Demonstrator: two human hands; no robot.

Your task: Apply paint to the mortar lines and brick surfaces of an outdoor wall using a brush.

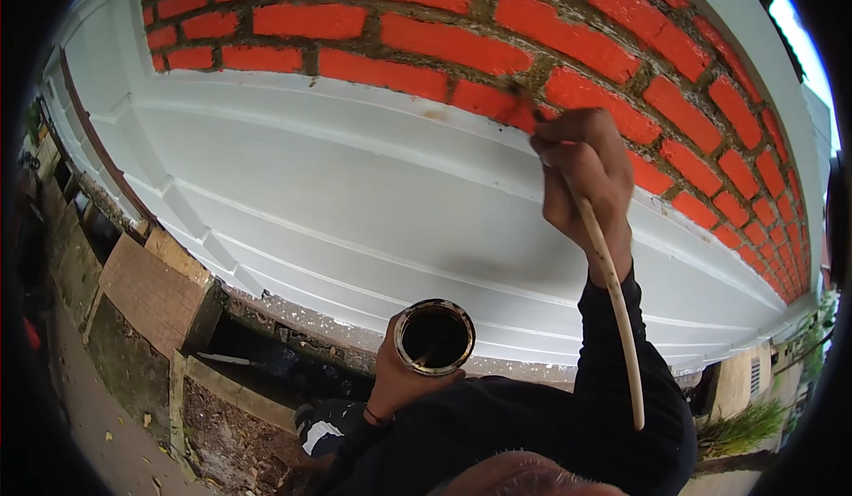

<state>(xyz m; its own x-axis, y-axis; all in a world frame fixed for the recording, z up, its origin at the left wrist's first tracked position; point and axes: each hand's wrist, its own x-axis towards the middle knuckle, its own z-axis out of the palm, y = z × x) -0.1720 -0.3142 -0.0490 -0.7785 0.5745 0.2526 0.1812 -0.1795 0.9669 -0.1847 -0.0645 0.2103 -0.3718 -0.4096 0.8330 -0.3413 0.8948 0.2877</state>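
My right hand (589, 176) grips a thin paintbrush with a long pale handle (611, 276), which runs down past my forearm and bears dark specks. Its dark tip is blurred near the lowest row of red-painted bricks (416, 37); whether it touches the wall I cannot tell. Brown-grey mortar joints separate the bricks. Lower down, my left hand (391, 376) holds a round open tin (470, 337) with dark contents and a stained rim. Below the bricks runs a white ledge (266, 100) with a few brownish smudges, above the white wall panel (319, 176).
At the wall's foot lies a dark open drain channel (286, 363), with a pale stick-like piece (225, 359) in it. A tiled slab (150, 290) spans it at left. Beside it is a soil bed (233, 429). A brown pipe (93, 133) lines the left wall; a grassy plant (745, 429) grows at right.
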